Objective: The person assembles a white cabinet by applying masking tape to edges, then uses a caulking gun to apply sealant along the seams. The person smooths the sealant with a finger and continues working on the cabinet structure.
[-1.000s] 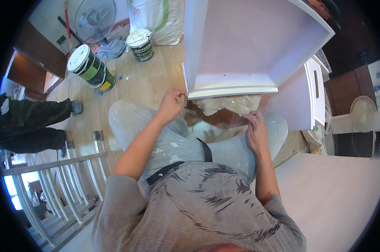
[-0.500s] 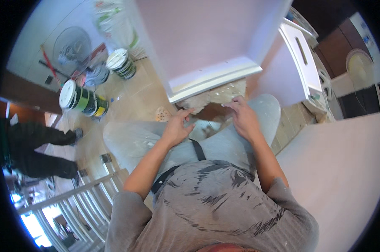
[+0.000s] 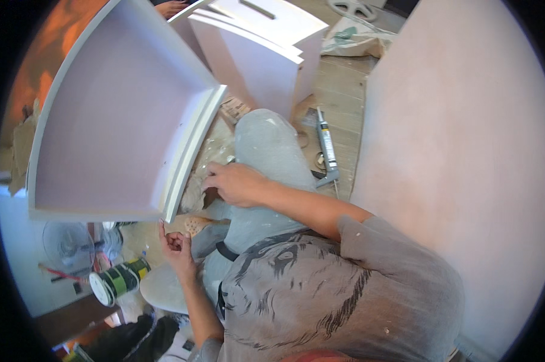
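A white open box-like cabinet part (image 3: 116, 120) stands tilted at the left, with a raised strip (image 3: 194, 154) along its near edge. My left hand (image 3: 179, 250) is below its lower corner, index finger stretched up to touch that corner, the other fingers loosely curled with nothing visible in them. Beside the strip, my right hand (image 3: 236, 183) has its fingers bent and drawn together over crumpled, dusty sheeting (image 3: 194, 190). A small whitish bit shows by its fingertips; what they hold, if anything, I cannot make out.
A caulking gun (image 3: 327, 148) lies on the floor right of my knee. More white cabinet parts (image 3: 248, 54) stand ahead, where another person's hand (image 3: 171, 8) shows. A large pale panel (image 3: 441, 151) fills the right. A bucket (image 3: 119, 280) and a fan (image 3: 67, 244) are at left.
The view has swung right, so the cabinet part now appears farther left. My left hand has come up to its corner, index finger extended. My right hand has turned in toward the sheeting.
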Tool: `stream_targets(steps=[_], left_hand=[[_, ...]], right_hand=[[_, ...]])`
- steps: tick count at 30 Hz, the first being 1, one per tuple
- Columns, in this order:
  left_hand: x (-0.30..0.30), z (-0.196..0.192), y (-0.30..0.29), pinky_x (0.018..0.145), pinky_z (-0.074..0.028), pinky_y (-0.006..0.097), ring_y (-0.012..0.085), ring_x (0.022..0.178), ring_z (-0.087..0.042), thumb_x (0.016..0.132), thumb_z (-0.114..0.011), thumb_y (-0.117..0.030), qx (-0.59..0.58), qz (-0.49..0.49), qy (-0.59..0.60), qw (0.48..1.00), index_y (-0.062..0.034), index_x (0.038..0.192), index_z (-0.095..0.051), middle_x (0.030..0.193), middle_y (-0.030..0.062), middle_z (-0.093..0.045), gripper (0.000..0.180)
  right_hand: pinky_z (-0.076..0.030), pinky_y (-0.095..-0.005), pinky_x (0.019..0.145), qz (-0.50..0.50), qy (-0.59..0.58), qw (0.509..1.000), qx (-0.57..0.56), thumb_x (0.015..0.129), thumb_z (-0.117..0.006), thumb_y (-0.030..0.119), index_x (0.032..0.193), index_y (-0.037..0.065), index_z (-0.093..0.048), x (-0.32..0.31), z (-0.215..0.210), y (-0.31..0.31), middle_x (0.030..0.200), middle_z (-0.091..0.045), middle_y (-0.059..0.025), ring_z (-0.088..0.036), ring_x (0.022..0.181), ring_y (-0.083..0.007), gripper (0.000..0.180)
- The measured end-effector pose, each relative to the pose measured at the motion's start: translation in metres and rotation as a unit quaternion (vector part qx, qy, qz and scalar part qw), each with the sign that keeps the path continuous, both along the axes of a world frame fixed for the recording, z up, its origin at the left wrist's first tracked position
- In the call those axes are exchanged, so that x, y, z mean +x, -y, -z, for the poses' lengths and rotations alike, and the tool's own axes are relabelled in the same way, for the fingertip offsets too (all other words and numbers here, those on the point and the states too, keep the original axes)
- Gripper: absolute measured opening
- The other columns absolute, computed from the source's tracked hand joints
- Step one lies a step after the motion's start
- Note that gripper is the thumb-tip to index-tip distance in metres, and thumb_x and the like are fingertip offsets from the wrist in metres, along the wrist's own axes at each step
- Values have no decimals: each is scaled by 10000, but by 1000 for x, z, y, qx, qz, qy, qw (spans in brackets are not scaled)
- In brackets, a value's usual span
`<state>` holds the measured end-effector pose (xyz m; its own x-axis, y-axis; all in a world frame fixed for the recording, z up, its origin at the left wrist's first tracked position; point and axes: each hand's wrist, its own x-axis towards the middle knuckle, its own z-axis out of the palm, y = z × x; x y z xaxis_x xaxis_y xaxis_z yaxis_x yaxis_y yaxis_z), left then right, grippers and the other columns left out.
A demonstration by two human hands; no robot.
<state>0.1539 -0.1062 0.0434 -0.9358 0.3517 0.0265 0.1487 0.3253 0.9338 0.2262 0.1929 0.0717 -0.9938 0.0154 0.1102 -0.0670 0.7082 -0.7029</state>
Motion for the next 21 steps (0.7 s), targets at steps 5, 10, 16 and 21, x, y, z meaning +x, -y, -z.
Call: stream_targets(steps=[5, 10, 16, 21], left_hand=[[-1, -31, 52, 709, -416, 192, 51, 759, -482, 925, -751, -47, 26, -103, -78, 991, -70, 1612, -401, 896, -25, -550, 771], [11, -67, 81, 715, -398, 193, 56, 803, -498, 989, -707, -124, 7, -152, -137, 979, -73, 1586, -441, 940, -32, -561, 656], [-15, -156, 19, 681, -432, 261, 90, 779, -524, 820, -821, -163, -85, 63, -130, 986, -45, 1358, -686, 868, -15, -582, 567], [-6, -183, -16, 677, -468, 291, 158, 781, -595, 789, -875, -315, -26, 248, -150, 957, -111, 1331, -725, 892, 49, -667, 599]], right_hand=[[-544, -504, 935, -19, 36, 999, -13, 926, -606, 109, 1230, 122, -718, 8, -9, -10, 1219, -603, -146, -673, 1062, -387, 325], [-534, -508, 930, -67, 33, 996, -46, 948, -587, 115, 1264, 111, -696, 9, -9, -14, 1191, -601, -157, -670, 1029, -380, 334], [-538, -402, 885, -127, -26, 960, -247, 938, -606, 66, 1380, 153, -661, 15, -16, -41, 1096, -616, -114, -643, 990, -277, 454], [-533, -370, 882, -51, 25, 954, -295, 907, -668, 50, 1439, 137, -636, 26, -33, -70, 1109, -617, -65, -624, 923, -240, 540]])
